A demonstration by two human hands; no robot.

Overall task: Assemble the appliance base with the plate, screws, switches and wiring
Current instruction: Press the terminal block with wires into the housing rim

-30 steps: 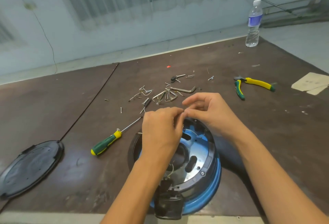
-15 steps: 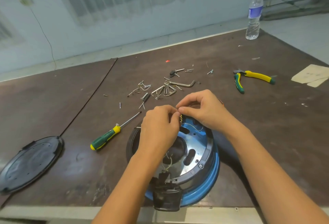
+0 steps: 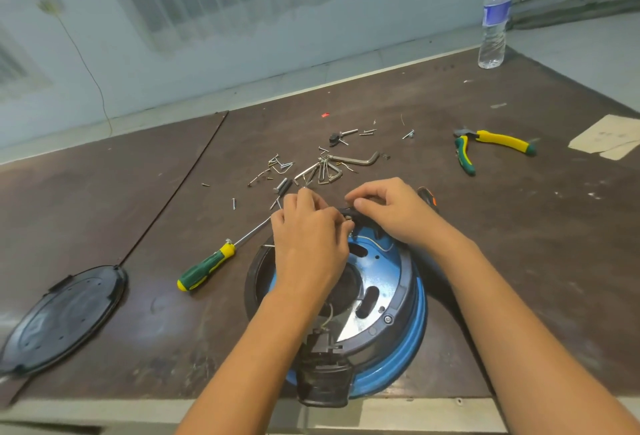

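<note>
Here my right hand (image 3: 398,216) pinches a small black part (image 3: 348,213) between thumb and forefinger, at the far rim of the round blue metal appliance base (image 3: 412,299). My left hand (image 3: 308,244) curls its fingers against that part, but I cannot tell their grip. Just beyond the fingertips lie loose silver screws (image 3: 277,166).

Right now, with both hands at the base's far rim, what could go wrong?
The appliance base sits at the near edge of the table; pressure from the left hand and right hand might tip it off. The thin wires inside could get pinched. Loose screws by the left hand could be knocked away.
</note>
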